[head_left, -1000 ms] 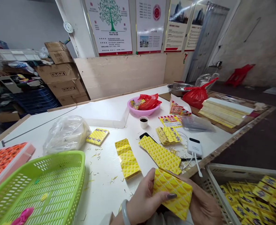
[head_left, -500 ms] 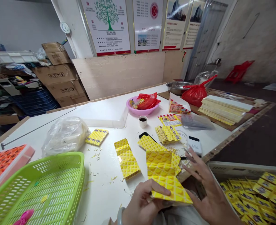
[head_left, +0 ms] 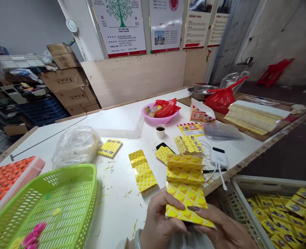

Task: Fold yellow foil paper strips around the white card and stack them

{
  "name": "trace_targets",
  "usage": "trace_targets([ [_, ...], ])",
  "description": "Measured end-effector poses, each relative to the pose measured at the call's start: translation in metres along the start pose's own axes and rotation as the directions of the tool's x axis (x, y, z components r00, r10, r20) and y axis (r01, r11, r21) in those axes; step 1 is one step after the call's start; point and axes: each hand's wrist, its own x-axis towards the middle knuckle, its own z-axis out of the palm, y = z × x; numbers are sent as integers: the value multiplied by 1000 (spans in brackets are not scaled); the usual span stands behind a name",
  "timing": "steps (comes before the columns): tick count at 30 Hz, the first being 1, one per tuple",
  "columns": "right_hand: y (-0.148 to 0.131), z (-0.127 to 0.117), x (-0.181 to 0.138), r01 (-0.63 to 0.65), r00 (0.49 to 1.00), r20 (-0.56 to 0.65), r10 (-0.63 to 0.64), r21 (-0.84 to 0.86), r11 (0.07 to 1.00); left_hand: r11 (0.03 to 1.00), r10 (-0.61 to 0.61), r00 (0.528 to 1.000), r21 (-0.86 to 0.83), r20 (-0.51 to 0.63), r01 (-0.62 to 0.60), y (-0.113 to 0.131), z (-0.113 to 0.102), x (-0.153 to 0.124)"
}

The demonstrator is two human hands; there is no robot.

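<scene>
My left hand (head_left: 159,223) and my right hand (head_left: 224,230) both grip a folded strip of yellow diamond-patterned foil sachets (head_left: 185,186) at the table's near edge. The strip's upper folds rise away from me in a zigzag. Left thumb and right forefinger press on its top face. A second yellow strip (head_left: 142,171) lies flat on the white table (head_left: 122,204) just left of it. A small stack of cut yellow sachets (head_left: 189,144) sits behind.
A green plastic basket (head_left: 51,204) stands at the near left, an orange-filled tray (head_left: 7,176) beyond it. A white crate of yellow sachets (head_left: 280,214) sits low on the right. Power bank (head_left: 218,157), small cup (head_left: 160,131), pink bowl (head_left: 159,116) and clear plastic bag (head_left: 76,145) lie further back.
My right hand, open and away from the strip half a second ago, has come back onto it. The strip is folded up higher, and the view has shifted slightly.
</scene>
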Motion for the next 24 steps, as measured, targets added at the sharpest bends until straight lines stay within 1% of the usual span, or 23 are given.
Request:
trace_targets([
  [2, -4, 8, 1, -67, 996, -58, 73, 98, 993, 998, 55, 991, 33, -119, -52, -3, 6, 0],
  [4, -8, 15, 2, -146, 974, -146, 171, 169, 975, 995, 73, 980, 78, -184, -60, -3, 12, 1],
  [5, -10, 18, 3, -193, 952, -201, 231, 192, 962, 995, 62, 979, 90, -195, -45, -2, 15, 1],
  [6, -12, 21, 3, -237, 923, -255, 288, 213, 948, 997, 18, 981, 80, -192, -3, 0, 17, 1],
  [8, -14, 26, 4, -311, 854, -339, 394, 274, 910, 990, -136, 979, 2, -153, 138, 5, 21, 2],
  [9, -15, 27, 4, -333, 826, -358, 435, 313, 890, 977, -215, 968, -37, -133, 212, 7, 22, 2],
  [10, -15, 29, 5, -345, 809, -359, 466, 353, 870, 960, -277, 953, -64, -124, 271, 8, 22, 2],
  [11, -14, 29, 7, -352, 803, -340, 489, 391, 850, 950, -311, 941, -75, -132, 303, 8, 22, 2],
  [12, -11, 29, 9, -359, 804, -314, 505, 420, 834, 950, -312, 938, -63, -154, 306, 8, 22, 3],
  [13, -8, 28, 11, -369, 813, -274, 513, 439, 819, 955, -297, 938, -41, -176, 294, 7, 22, 4],
  [15, 0, 21, 16, -389, 851, -164, 499, 441, 809, 963, -269, 940, -22, -209, 270, 4, 19, 8],
  [16, 4, 16, 18, -390, 879, -95, 467, 419, 820, 964, -265, 940, -24, -214, 267, 3, 17, 11],
  [18, 11, 2, 21, -363, 931, 96, 352, 325, 873, 958, -282, 936, -18, -211, 285, 3, 11, 18],
  [19, 14, -5, 22, -335, 936, 199, 289, 261, 905, 954, -296, 933, -15, -206, 299, 3, 8, 21],
  [21, 18, -17, 24, -247, 917, 354, 185, 139, 959, 946, -317, 929, -1, -191, 323, 3, 3, 24],
  [22, 19, -21, 25, -198, 910, 386, 149, 91, 976, 944, -323, 929, 2, -183, 329, 4, 2, 25],
  [24, 22, -26, 27, -123, 924, 370, 98, 45, 991, 941, -334, 930, -5, -156, 337, 5, 0, 24],
])
